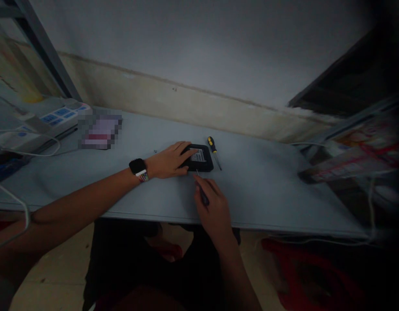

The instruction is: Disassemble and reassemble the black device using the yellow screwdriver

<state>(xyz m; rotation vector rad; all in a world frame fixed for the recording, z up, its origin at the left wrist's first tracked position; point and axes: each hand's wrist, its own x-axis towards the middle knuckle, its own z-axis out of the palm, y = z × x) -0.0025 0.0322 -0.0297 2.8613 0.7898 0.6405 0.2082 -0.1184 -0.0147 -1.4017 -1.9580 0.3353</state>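
A flat black box [204,165] with rounded corners and a pale printed label lies on the grey-blue table. My left hand [169,162] grips its left side, thumb at the near edge and fingers spread over the top and far edge. In my right hand [214,207] is a dark-handled screwdriver [204,195], held in closed fingers. Its thin metal shaft points away from me, and the tip is at the box's near edge; whether it touches is too small to tell. A second screwdriver [211,144], black and yellow, lies just right of the box.
A white power strip [61,115] with cables stands at the left, near a blurred-out flat object [101,131]. Tiny dark bits [155,151] lie beyond my left wrist. A clear package with red parts [355,162] is at the right. The wall [186,103] bounds the table's back.
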